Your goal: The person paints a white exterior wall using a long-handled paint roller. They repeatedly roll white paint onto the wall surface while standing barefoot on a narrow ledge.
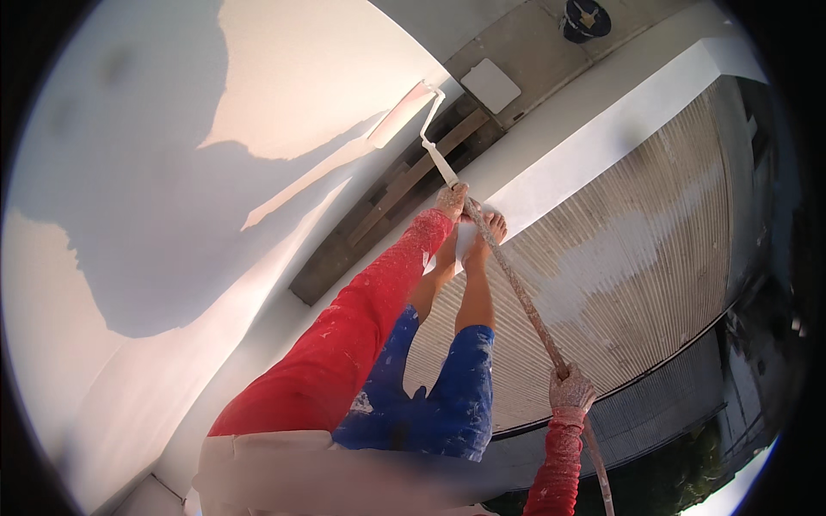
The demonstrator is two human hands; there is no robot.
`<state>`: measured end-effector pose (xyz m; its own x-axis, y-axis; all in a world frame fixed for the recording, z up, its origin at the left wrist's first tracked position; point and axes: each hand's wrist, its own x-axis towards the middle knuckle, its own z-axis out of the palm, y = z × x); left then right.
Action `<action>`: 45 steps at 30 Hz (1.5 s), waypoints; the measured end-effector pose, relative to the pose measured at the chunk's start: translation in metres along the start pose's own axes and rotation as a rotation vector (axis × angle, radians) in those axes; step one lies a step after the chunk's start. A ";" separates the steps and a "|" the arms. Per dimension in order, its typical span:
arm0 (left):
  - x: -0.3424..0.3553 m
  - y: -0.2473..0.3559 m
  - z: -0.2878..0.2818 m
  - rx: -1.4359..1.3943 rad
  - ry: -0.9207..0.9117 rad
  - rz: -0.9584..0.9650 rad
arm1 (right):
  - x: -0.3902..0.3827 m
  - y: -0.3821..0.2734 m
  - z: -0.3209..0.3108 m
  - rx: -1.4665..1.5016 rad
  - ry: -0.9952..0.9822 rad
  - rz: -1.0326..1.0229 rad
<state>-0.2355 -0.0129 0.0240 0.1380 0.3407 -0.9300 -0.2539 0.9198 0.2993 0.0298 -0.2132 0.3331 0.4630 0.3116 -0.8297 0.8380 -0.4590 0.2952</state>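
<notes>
Left hand (451, 200), farther up, and right hand (572, 390), nearer the body, both have fingers wrapped around a long pole (520, 290); its paint roller (401, 113) sits against a pale, partly shadowed wall (318, 77)

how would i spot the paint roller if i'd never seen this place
Start with the big pale wall on the left, crossed by a shadow. Near its upper right edge, at the top end of the long mottled pole, is the paint roller. Unlike the flat white rectangle right of it, it is a slim cylinder.
</notes>
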 end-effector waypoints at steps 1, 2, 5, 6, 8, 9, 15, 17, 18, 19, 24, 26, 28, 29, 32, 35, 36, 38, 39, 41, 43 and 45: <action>-0.021 -0.003 0.004 0.008 -0.032 -0.002 | -0.003 0.022 0.006 -0.006 0.021 -0.004; -0.045 -0.010 0.010 -0.036 -0.083 0.036 | -0.005 0.048 0.016 0.002 0.024 -0.002; -0.133 -0.029 0.031 -0.016 -0.190 0.074 | -0.012 0.130 0.051 0.027 0.068 -0.065; -0.168 -0.032 0.040 -0.098 -0.249 0.081 | -0.014 0.154 0.063 0.036 0.078 -0.076; -0.229 -0.030 0.051 -0.069 -0.316 0.197 | -0.015 0.193 0.090 0.299 0.118 -0.066; -0.259 -0.025 0.057 -0.064 -0.356 0.282 | -0.012 0.206 0.101 0.442 0.099 -0.003; -0.417 0.021 0.084 0.118 -0.351 0.628 | -0.010 0.202 0.129 0.389 0.068 -0.275; -0.462 0.047 0.079 0.210 -0.394 0.691 | -0.014 0.176 0.123 0.443 0.095 -0.380; -0.484 0.058 0.081 0.282 -0.385 0.707 | -0.016 0.161 0.115 0.434 0.115 -0.415; -0.504 0.066 0.085 0.251 -0.366 0.798 | -0.019 0.145 0.109 0.414 0.085 -0.373; -0.580 0.130 0.099 0.199 -0.348 1.122 | -0.044 0.059 0.056 0.570 0.219 -0.588; -0.606 0.157 0.109 0.218 -0.323 1.292 | -0.058 0.031 0.026 0.606 0.234 -0.565; -0.637 0.182 0.121 0.235 -0.273 1.399 | -0.070 0.001 -0.007 0.690 0.257 -0.607; -0.656 0.206 0.125 0.255 -0.260 1.493 | -0.077 -0.014 -0.026 0.730 0.310 -0.719; -0.718 0.248 0.144 0.248 -0.225 1.659 | -0.107 -0.048 -0.075 0.931 0.399 -0.923; -0.776 0.290 0.163 0.280 -0.201 1.844 | -0.149 -0.063 -0.132 0.977 0.509 -1.089; -0.798 0.303 0.166 0.290 -0.182 1.895 | -0.166 -0.065 -0.150 1.005 0.565 -1.129; -0.841 0.333 0.175 0.349 -0.143 1.996 | -0.200 -0.070 -0.189 1.042 0.626 -1.178; -0.861 0.343 0.181 0.358 -0.112 2.005 | -0.215 -0.068 -0.209 1.053 0.636 -1.192; -0.893 0.356 0.191 0.395 -0.089 2.021 | -0.238 -0.062 -0.241 1.052 0.648 -1.183; -0.917 0.368 0.200 0.439 -0.114 2.008 | -0.245 -0.056 -0.267 1.038 0.710 -1.166; -0.917 0.371 0.206 0.461 -0.157 1.974 | -0.233 -0.047 -0.282 1.030 0.749 -1.166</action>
<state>-0.2595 0.0565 1.0314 0.1056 0.7245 0.6811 0.0782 -0.6889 0.7207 -0.0358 -0.0293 0.6463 0.0680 0.9924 0.1022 0.4265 0.0637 -0.9023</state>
